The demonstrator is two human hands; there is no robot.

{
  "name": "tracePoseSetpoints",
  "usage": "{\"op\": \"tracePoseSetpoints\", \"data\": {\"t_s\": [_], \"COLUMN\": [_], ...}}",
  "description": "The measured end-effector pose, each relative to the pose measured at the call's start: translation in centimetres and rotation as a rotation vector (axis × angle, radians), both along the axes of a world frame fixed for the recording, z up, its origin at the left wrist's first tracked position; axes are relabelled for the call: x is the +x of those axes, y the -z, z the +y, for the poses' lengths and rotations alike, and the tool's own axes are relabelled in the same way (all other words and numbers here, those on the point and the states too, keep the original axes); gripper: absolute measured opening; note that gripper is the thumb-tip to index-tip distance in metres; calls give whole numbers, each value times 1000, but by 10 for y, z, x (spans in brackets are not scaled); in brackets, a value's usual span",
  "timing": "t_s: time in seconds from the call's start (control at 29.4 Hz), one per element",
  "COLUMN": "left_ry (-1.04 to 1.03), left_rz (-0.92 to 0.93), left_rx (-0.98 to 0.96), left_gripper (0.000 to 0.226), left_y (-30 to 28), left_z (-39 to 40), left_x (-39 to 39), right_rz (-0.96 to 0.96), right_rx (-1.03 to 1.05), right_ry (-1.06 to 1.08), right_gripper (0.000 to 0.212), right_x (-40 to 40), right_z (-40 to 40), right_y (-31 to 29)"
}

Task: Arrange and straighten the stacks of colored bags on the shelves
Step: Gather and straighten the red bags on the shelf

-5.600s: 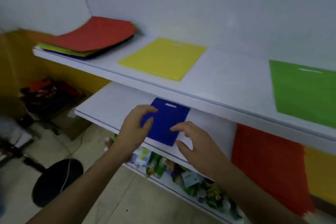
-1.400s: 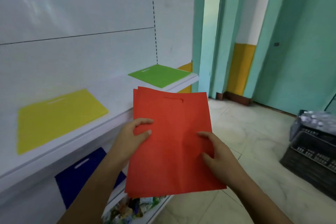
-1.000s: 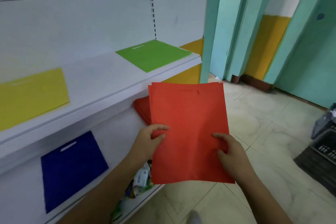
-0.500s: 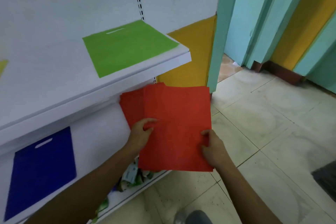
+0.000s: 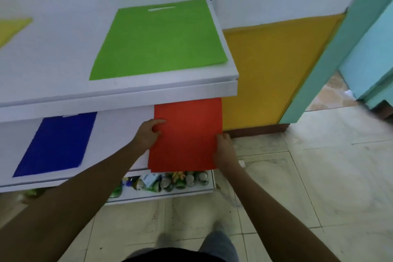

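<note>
Head view, left to right, all placed against the red bag stack [image 5: 187, 134]. Far up-left of it, a yellow bag [image 5: 10, 28] lies on the upper shelf [image 5: 53, 53], cut off by the frame edge. Left of the red stack, on the same middle shelf [image 5: 119, 125], a blue bag [image 5: 57, 143] lies flat, well apart from it, top edge hidden under the upper shelf's front lip. Above the red stack, a green bag [image 5: 159, 40] lies flat on the upper shelf near its right end, handle slot toward the back wall. Red stack sits at the right end of the middle shelf, its far part tucked under the upper shelf, its near edge hanging past the shelf front. Left hand [image 5: 148, 134] is at the stack's left edge: grip pinching it, thumb on top, fingers curled beneath. Right hand [image 5: 224, 151] is at the stack's right edge near the lower corner: fingers curled over the edge, gripping it. Edges of the red stack look roughly lined up; layers too blurred to count. Below the red stack, the bottom shelf [image 5: 170, 193] holds a jumble of small packets and cans [image 5: 174, 179], labels unreadable. Right of the stack, a yellow wall panel [image 5: 272, 70], then a teal door frame [image 5: 331, 49]. Tiled floor [image 5: 319, 176] lies below and right.
</note>
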State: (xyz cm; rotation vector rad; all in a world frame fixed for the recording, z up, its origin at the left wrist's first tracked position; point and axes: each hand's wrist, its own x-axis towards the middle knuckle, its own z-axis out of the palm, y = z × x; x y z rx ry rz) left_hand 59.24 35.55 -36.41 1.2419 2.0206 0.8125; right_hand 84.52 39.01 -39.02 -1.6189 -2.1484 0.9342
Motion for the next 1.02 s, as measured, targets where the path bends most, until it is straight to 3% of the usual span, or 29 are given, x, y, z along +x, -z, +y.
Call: {"op": "tracePoseSetpoints", "data": {"t_s": [0.2, 0.34, 0.51, 0.65, 0.82, 0.89, 1.02], "left_ry": [87, 105, -27, -47, -155, -194, -250], "left_rz": [251, 416, 428, 435, 383, 315, 203], "left_rx": [-127, -243, -235, -249, -196, -112, 90], "left_gripper": [51, 52, 50, 47, 58, 58, 41], "left_y": [29, 56, 66, 70, 71, 64, 32], "left_z": [25, 29, 21, 20, 13, 0, -57], "left_x": [5, 16, 19, 11, 8, 5, -19], "right_rz": [-191, -323, -367, -425, -608, -552, -225], "right_rx": [-20, -41, -58, -96, 60, 112, 134], "right_ry": [-197, -321, -373, -361, -342, -375, -588], "right_gripper": [49, 35, 11, 27, 42, 47, 47], "right_x": [-7, -11, -16, -23, -30, -44, -99], "right_z": [56, 76, 84, 88, 70, 56, 10], "right_y": [30, 50, 52, 51, 29, 12, -35]}}
